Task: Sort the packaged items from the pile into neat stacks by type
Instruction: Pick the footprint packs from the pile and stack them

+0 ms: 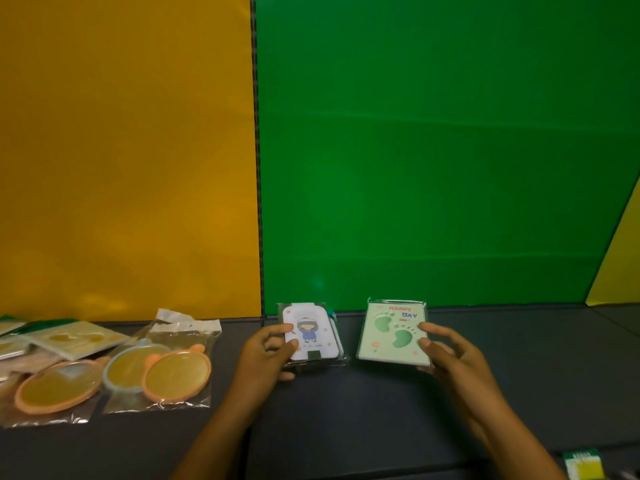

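Hands: left hand [268, 351] grips white cartoon-figure packet [311, 336], right hand [450, 355] holds green footprint packet [393, 332].

Staged recording booth, yellow panel [124, 150] (green panel [433, 150] beside)

Dark grey table [381, 410] underfoot. Behind it, orange wall panel [128, 150] left, green wall panel [433, 150] right, black seam [257, 168] between. Yellow panel [620, 265] far right.
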The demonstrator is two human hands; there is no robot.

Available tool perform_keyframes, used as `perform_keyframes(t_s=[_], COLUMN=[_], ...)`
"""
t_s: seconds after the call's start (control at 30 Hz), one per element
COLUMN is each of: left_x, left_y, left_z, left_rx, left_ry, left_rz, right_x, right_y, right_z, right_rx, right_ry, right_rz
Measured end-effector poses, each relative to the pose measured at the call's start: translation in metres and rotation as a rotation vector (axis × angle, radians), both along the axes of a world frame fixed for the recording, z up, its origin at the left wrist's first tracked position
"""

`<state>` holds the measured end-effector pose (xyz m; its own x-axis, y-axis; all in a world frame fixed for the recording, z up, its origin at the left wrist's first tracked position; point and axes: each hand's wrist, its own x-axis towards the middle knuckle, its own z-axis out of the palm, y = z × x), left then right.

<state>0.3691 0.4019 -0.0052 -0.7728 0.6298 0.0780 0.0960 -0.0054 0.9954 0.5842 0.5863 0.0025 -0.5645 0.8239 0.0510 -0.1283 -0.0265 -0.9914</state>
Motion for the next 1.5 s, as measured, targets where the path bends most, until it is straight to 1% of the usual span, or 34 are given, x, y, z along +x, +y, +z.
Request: perform_keyframes(t_s=[0.17,0.27,0.33,0.43,0.57,0.63,0.73,0.8,0.87,0.97,1.03,1.1,1.17,1.27,1.33,1.4,1.5], left_x=[-0.022,-0.032,-0.037,-0.040,-0.044,-0.045,-0.044,-0.041,-0.036,-0.022,-0.008,0.003,0.015,0.031,0.038,0.043,0.049], left_y=[0.036,0.047,0.051,0.054,0.055,0.056,0.058,0.060,0.063,0.076,0.086,0.095,0.106,0.120,0.124,0.125,0.123], left_z=[-0.014,-0.024,-0.027,-0.031,-0.037,-0.039,-0.037,-0.033,-0.027,-0.017,-0.011,-0.009,-0.008,-0.007,-0.007,-0.006,-0.005], left_rx=[-0.117,-0.220,-0.263,-0.334,-0.586,-0.644,-0.674,-0.689,-0.631,-0.488,-0.429,-0.432,-0.511,-0.633,-0.694,-0.725,-0.749], left_ry=[0.096,0.204,0.296,0.499,0.736,0.772,0.784,0.827,0.875,0.979,1.007,1.026,1.035,1.031,1.033,1.043,1.048], left_rz=[-0.012,-0.022,-0.023,-0.006,0.012,0.001,-0.009,0.020,0.070,0.119,0.131,0.134,0.151,0.189,0.218,0.249,0.278], right_x=[-0.007,-0.013,-0.018,-0.025,-0.030,-0.029,-0.025,-0.021,-0.016,-0.006,0.001,0.004,0.007,0.005,0.001,-0.004,-0.009], right_y=[0.019,0.030,0.036,0.042,0.049,0.054,0.060,0.065,0.070,0.084,0.094,0.103,0.117,0.135,0.144,0.154,0.162], right_z=[-0.001,0.000,-0.002,-0.007,-0.009,-0.008,-0.008,-0.007,-0.008,-0.014,-0.018,-0.023,-0.027,-0.033,-0.040,-0.049,-0.060], right_rx=[0.011,0.040,0.050,0.051,0.059,0.067,0.083,0.096,0.106,0.101,0.094,0.098,0.115,0.171,0.248,0.384,0.660], right_ry=[-0.032,-0.047,-0.060,-0.085,-0.094,-0.106,-0.127,-0.137,-0.160,-0.187,-0.208,-0.255,-0.293,-0.337,-0.367,-0.429,-0.571], right_rz=[-0.014,-0.029,-0.034,-0.022,-0.021,-0.020,-0.013,-0.001,0.024,0.058,0.089,0.124,0.153,0.197,0.227,0.219,0.182])
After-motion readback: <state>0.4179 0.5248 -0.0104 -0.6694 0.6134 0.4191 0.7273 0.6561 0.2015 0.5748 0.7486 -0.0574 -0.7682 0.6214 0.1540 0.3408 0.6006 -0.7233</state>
